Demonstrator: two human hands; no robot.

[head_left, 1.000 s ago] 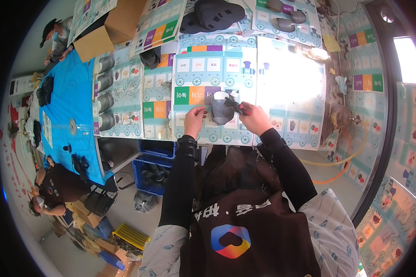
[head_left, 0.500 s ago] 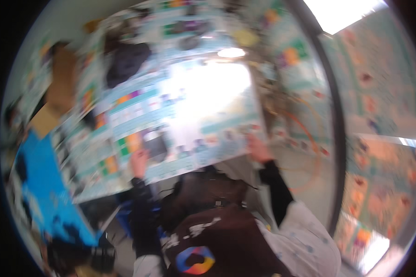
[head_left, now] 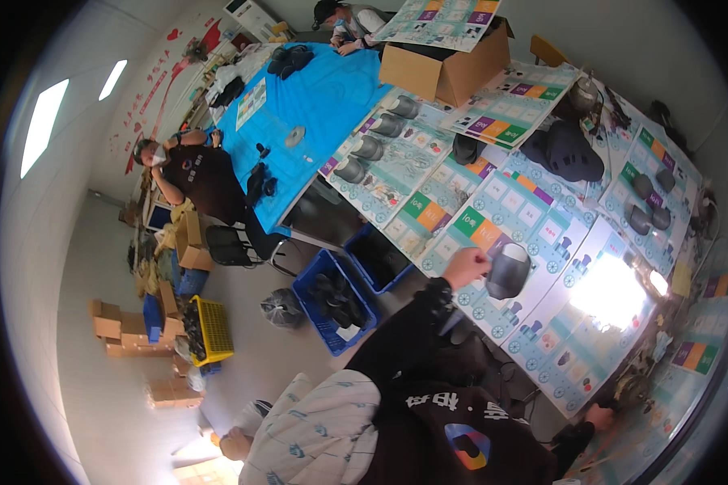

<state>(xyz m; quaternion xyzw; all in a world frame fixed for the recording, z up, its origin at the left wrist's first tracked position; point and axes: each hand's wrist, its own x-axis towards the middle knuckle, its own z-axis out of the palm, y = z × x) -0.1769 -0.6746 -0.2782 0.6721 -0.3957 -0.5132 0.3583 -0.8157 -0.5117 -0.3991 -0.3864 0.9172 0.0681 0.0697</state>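
Observation:
My left hand point(head_left: 467, 268) is at the table's near edge, its fingers closed in a pinch at the side of a rounded dark grey moulded shell point(head_left: 507, 273). The shell has a pale grey top and rests over the table's printed cover point(head_left: 534, 214). Far to the right, my right hand point(head_left: 598, 417) is by the table's right corner, next to cluttered machine parts point(head_left: 635, 390). Its fingers are small and blurred, so their grip does not show. Similar grey shells point(head_left: 368, 148) stand in a row at the table's far left, and several more point(head_left: 641, 186) lie at the right.
Dark caps or pads point(head_left: 562, 151) lie beyond the shell. An open cardboard box point(head_left: 453, 69) stands at the back. Blue crates point(head_left: 332, 303) sit on the floor at left. At a blue-covered table point(head_left: 332, 93), one person point(head_left: 206, 182) sits nearby and another point(head_left: 356, 24) farther back.
My view has swung left and sharpened, bringing the blue-covered table and two people into sight. My left hand stays beside the grey shell; my right hand has moved toward the table's corner.

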